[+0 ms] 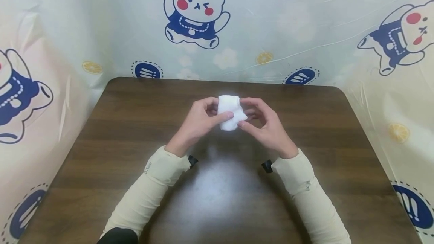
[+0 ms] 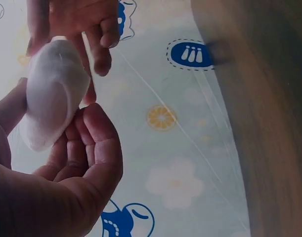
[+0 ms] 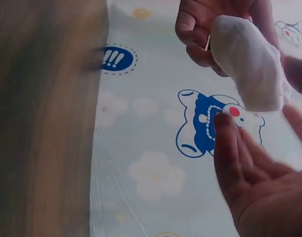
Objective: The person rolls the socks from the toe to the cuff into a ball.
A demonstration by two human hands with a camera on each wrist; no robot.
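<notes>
A rolled-up white sock (image 1: pixel 228 110) is held up above the wooden table in the head view. My left hand (image 1: pixel 200 118) grips its left side, thumb across the front and fingers behind. In the left wrist view, the sock (image 2: pixel 54 98) sits between that thumb and the curled fingers. My right hand (image 1: pixel 266 125) is at the sock's right edge, its thumb tip by the lower corner. Seen from the right wrist, the fingers of the right hand (image 3: pixel 259 182) are loosely extended, apart from the sock (image 3: pixel 249 64).
The brown wooden table (image 1: pixel 118 183) spreads beneath both arms. A pale curtain (image 1: pixel 257 18) printed with bears, flowers and orange slices hangs behind it and along both sides. Dark wrist straps (image 1: pixel 267 166) show below the cream sleeves (image 1: pixel 305 191).
</notes>
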